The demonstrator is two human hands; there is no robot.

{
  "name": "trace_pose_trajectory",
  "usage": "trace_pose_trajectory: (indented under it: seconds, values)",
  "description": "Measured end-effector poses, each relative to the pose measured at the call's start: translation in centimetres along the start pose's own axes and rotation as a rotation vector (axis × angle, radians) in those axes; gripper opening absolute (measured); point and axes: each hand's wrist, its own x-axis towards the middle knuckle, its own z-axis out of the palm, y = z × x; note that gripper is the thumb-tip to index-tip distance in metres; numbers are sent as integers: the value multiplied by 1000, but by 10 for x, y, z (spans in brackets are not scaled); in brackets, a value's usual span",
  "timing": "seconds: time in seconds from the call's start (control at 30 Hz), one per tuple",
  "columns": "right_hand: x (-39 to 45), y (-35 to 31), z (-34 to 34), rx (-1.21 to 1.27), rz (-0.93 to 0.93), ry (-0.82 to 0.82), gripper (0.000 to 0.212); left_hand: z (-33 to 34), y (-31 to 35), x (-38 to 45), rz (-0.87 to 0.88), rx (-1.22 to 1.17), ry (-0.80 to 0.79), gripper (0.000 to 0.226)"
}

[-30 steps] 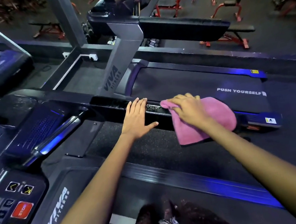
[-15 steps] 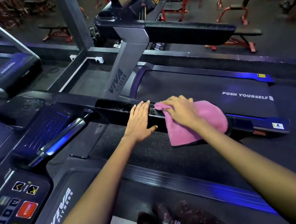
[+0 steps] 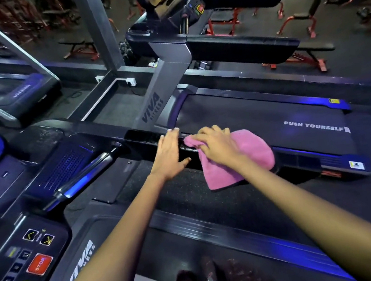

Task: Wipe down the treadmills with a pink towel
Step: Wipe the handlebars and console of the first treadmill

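Right hand (image 3: 216, 147) fingers are bunched on the pink towel (image 3: 236, 157), pressed on the black handrail (image 3: 151, 142) that runs leftward, probably under the flat left hand (image 3: 169, 153) just beside.

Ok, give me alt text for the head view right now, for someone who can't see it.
A person's right hand presses a crumpled pink cloth towel onto the black padded handrail of a dark treadmill, while the left hand rests flat on the rail beside it. A neighbouring treadmill's black belt reads PUSH YOURSELF.

Pink towel (image 3: 236, 157) draped on handrail (image 3: 146, 140)
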Motion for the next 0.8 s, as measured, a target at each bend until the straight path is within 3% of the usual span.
trace_pose_trajectory:
  seconds: [0.17, 0.27, 0.37, 0.47, 0.6, 0.7, 0.8]
  values:
    - [-15, 32, -13, 49, -290, -100, 39, -8, -30, -4, -74, 189, -47, 103]
    - [-1, 31, -12, 146, -135, -122, 37, -7, -32, -5, -57, 231, -83, 107]
    - [14, -4, -3, 54, 23, -30, 39, -5, -30, -4, -79, 257, -93, 108]
    - [8, -26, 7, -72, -134, 29, 41, -4, -32, -5, -83, 287, -98, 107]
    - [-8, 4, 0, 6, -331, 7, 40, -4, -31, -5, -79, 291, -93, 108]
    - [-5, 21, -7, 66, -247, -52, 37, -4, -31, -5, -79, 271, -90, 110]
    - [19, 5, -6, 65, -38, -48, 38, -3, -31, -5, -79, 260, -88, 110]
